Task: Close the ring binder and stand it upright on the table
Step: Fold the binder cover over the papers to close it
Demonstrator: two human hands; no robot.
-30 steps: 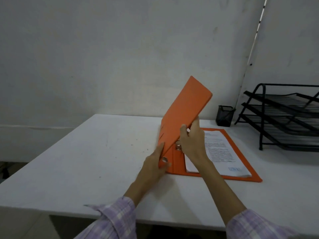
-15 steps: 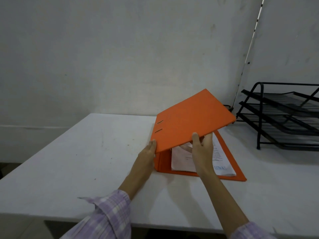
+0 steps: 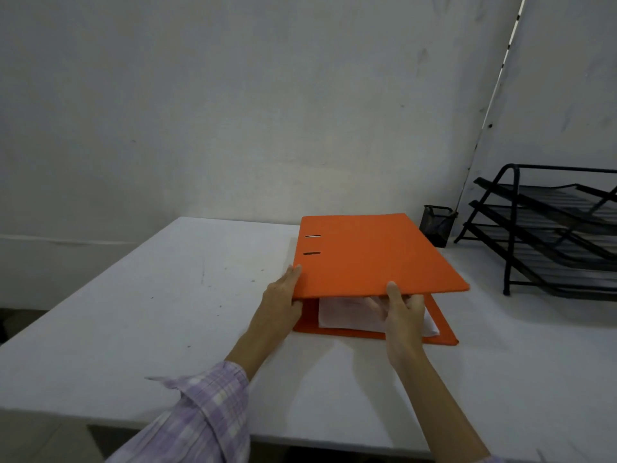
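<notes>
Head view: the right hand (image 3: 405, 317) grips the near edge of the orange ring binder (image 3: 370, 259) front cover, thumb on top of the cover and fingers curled underneath, over the white papers (image 3: 350, 315) inside. The left hand (image 3: 283, 297) rests against the binder's near left corner at the spine, thumb touching the cover edge; whether its fingers actually close around the spine is hard to tell from this angle. The cover is nearly level, hanging a little above the sheets, so the binder is almost shut but a gap shows along the near side. Its back cover lies flat on the white table (image 3: 133, 312), right of centre. Two dark slots mark the cover near the spine. Behind the binder, near the wall, stands a small black mesh pen cup (image 3: 439, 225), and to the right of that a black tiered wire tray rack (image 3: 547, 235), apart from the binder. Lilac checked sleeves (image 3: 207, 412) show at the bottom.
</notes>
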